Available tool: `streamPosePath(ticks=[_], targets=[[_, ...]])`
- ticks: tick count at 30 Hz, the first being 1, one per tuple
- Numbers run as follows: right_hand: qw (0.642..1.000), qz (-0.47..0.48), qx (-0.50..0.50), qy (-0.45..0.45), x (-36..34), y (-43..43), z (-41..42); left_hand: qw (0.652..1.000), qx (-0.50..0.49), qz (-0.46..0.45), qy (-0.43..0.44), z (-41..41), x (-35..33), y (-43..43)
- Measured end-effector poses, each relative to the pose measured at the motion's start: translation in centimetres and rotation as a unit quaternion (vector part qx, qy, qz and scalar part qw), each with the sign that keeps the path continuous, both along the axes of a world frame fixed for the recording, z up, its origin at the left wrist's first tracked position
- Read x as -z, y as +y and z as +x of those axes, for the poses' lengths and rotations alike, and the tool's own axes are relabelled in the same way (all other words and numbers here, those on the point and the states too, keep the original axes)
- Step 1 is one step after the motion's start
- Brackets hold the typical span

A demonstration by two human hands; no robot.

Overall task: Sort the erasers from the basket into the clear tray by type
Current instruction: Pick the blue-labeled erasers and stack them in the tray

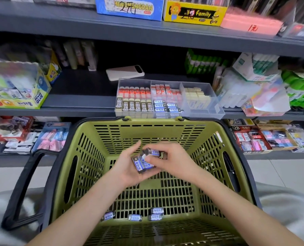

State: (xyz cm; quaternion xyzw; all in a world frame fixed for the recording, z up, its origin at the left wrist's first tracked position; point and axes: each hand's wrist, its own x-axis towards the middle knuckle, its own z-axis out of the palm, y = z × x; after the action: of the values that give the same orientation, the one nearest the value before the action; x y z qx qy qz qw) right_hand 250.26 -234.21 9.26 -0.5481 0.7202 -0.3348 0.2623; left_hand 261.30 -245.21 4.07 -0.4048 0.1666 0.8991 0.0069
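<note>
Four loose erasers (135, 217) lie on the basket floor at lower centre of the head view, close to the near wall. The green basket (165, 132) fills mid-frame.

Over the basket, centre frame, your left hand (128, 166) cups a small bunch of blue-label erasers (143, 164), fingers curled under it. Your right hand (174, 161) pinches the top of that bunch between thumb and fingertips, apparently squaring it up.

The clear tray (216, 110) sits on the shelf just beyond the basket's far rim, upper centre. Its blue-label slot (165, 106) is front-middle, between the 2B erasers (133, 106) on the left and the cream erasers (197, 96) on the right. The orange-sleeved erasers (135, 90) are at the back.

Advice:
- Line the labels up one way while the bunch is in your palm. It's easier here than in the tray.
- Keep the left hand cupped so nothing slips through into the slotted floor.
- Carry the bunch low over the far rim and set it flat on the matching rows, not on the 2B side.
- That slot looks fairly full, so stack neatly.
- Then go back for the four strays.
</note>
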Motion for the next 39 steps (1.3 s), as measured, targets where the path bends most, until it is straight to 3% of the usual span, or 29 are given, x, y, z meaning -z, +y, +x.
streamPosePath(ticks=[2, 3, 5, 8, 10, 14, 18, 24, 33, 36, 39], targets=[[0.99, 0.011, -0.043, 0.133, -0.7, -0.4, 0.5, 1.0, -0.001, 0.002, 0.014, -0.6, -1.4, -0.1], [0.989, 0.004, -0.041, 0.144, -1.1, -0.6, 0.5, 1.0, -0.002, -0.005, 0.012, -1.0, -2.2, -0.2], [0.995, -0.035, -0.002, 0.089, -2.0, -0.8, 0.4, 1.0, -0.013, -0.006, 0.017, -1.6, -3.6, -0.4], [0.988, -0.102, 0.081, -0.085, -3.8, -1.0, -1.6, 0.998, -0.006, 0.011, 0.065, -2.5, -5.4, -1.1], [0.977, -0.119, 0.133, -0.118, -4.8, -1.4, -4.1, 0.997, 0.001, -0.014, 0.079, -3.0, -6.5, -1.8], [0.969, -0.074, 0.232, -0.043, -5.5, -2.7, -9.9, 0.993, -0.01, -0.056, 0.105, -3.7, -8.4, -3.4], [0.974, 0.009, 0.212, 0.074, -5.2, -4.7, -13.3, 0.99, -0.031, -0.062, 0.122, -4.3, -9.7, -4.8], [0.968, 0.048, 0.171, 0.175, -4.5, -7.1, -14.3, 0.986, -0.049, -0.092, 0.129, -5.1, -10.5, -6.9], [0.983, -0.001, 0.153, 0.101, -5.5, -7.2, -15.1, 0.987, -0.047, -0.1, 0.116, -5.7, -10.2, -7.6], [0.969, 0.027, 0.147, 0.198, -5.4, -7.7, -15.5, 0.988, -0.048, -0.102, 0.106, -6.0, -10.2, -7.4], [0.941, 0.092, 0.065, 0.32, -5.6, -8.5, -15.7, 0.989, -0.047, -0.099, 0.103, -6.1, -10.2, -7.3]])
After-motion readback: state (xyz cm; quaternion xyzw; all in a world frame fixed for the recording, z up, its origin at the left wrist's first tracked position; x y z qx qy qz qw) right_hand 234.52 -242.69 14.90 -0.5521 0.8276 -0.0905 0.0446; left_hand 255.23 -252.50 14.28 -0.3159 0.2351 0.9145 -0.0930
